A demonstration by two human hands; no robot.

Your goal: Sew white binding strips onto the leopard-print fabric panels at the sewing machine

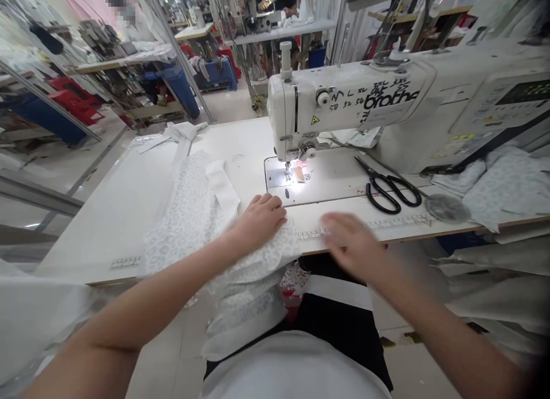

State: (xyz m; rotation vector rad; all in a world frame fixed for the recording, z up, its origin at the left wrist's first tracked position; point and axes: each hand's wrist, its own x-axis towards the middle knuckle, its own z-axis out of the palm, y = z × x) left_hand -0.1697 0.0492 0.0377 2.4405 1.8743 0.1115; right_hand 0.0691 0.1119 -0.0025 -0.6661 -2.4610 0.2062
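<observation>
Fabric (193, 216) looks limp, best pinched at its edge; left hand (260, 218) lies flat on it near machine (344, 101). Right hand (352, 244) is blurred, grip unreadable.

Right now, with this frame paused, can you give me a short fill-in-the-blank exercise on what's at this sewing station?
1. The left hand lies flat on patterned white ____ that hangs over the table's front edge.
2. The scissors beside the sewing machine have ____ handles.
3. The machine's lamp lights the plate under its ____.
4. Of the person's two hands, the ____ one is blurred.
Missing words: fabric; black; needle; right.
</observation>
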